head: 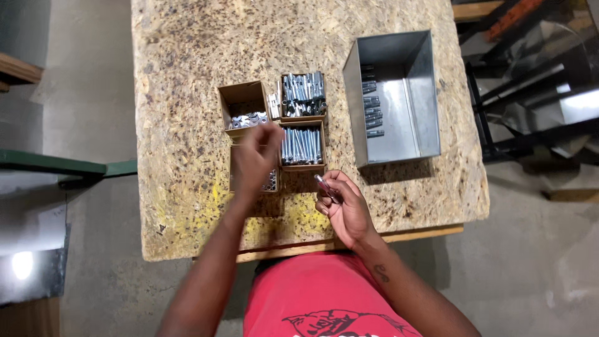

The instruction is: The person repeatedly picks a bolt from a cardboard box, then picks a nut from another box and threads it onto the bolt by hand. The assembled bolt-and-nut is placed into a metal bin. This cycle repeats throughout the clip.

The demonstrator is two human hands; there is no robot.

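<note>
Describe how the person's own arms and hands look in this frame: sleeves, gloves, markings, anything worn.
Both arms are bare from the red printed shirt down, with no sleeves showing on the forearms. The left hand and right hand wear no gloves; no rings, watch or bands are discernible. A small dark tattoo marks the right forearm. The left hand is motion-blurred.

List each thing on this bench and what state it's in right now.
Left hand: blurred, over the cardboard boxes.
Right hand: holding a bolt.
Washer box: open, partly filled.
Upper bolt box: open, full.
Lower bolt box: open, full.
Metal bin: open, a few pieces along one side.
</note>
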